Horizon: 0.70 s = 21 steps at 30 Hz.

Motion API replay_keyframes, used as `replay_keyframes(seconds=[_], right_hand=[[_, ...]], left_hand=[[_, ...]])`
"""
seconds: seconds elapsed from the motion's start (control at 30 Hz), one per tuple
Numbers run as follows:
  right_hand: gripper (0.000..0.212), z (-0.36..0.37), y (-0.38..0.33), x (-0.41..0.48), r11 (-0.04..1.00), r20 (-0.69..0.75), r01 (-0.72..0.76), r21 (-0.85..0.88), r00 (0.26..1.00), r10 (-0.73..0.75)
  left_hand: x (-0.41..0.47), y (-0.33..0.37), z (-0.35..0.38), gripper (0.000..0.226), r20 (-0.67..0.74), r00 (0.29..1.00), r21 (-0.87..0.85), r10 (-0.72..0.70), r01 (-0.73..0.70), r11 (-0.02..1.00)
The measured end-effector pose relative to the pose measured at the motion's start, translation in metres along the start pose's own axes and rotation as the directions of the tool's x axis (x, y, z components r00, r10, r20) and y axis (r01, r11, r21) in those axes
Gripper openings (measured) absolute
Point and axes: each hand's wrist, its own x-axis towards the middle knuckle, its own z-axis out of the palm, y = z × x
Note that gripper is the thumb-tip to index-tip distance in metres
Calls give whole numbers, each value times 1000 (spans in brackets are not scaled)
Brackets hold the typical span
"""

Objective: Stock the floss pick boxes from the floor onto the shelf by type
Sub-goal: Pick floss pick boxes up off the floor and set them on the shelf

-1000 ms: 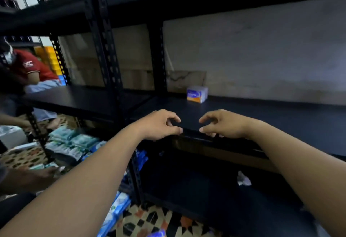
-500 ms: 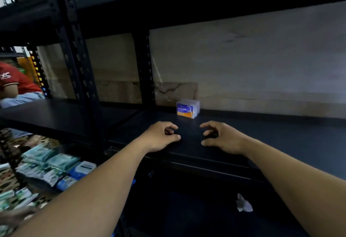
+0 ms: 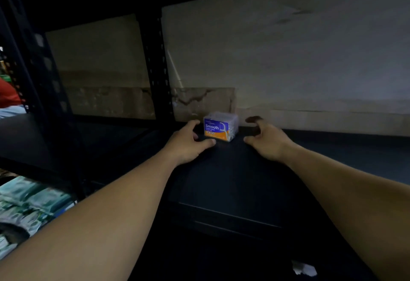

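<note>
1. One floss pick box [image 3: 220, 128] stands upright on the dark shelf [image 3: 233, 169], far back and close to the wall [image 3: 288, 58]. Its blue and orange label with the word "Smooth" faces the person, probably so that the type can be read from the front.
2. The left hand [image 3: 188, 145] lies on the shelf just beside the left side of the box. The thumb reaches to the lower front corner of the box and seems to touch it; the fingers curve near the upper left edge. This grip is half open and does not hold the box.
3. The right hand [image 3: 266, 139] is on the other side, near the box but apart from it. Its grip is wide, fingers spread and curled, and holds nothing.
4. The two hands stand on both sides of the box, so the judgement is that the person wants to straighten it or push it into its place at the back.
5. Most of the shelf is bare, so the stocking looks to be at its beginning.
6. Blurred green and blue packets [image 3: 28, 201] lie lower on the left. Whether they are floss pick boxes cannot be told.
</note>
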Motion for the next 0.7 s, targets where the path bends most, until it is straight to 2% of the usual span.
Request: replay_keyframes(seconds=[0.13,0.23,0.4,0.5,0.7], right_hand=[[71,3,6,25,997,-14,51,-62,999,-52],[74,5,6,38,990,30,91,-111,996,-88],[64,12,11,49,970,96,214,-118,974,-203],[50,8,9,47,982,32,185,-48,983,-183],[41,5,9,39,988,-23,152,-7,988,-152]], left_hand=[[19,-1,6,100,-17,996,31,89,-88,996],[32,-4,9,102,-17,989,69,150,-148,987],[39,-7,13,73,-35,967,73,253,-250,965],[38,-11,12,67,-93,972,-67,214,-220,973],[33,-11,9,47,-148,972,-139,183,-203,969]])
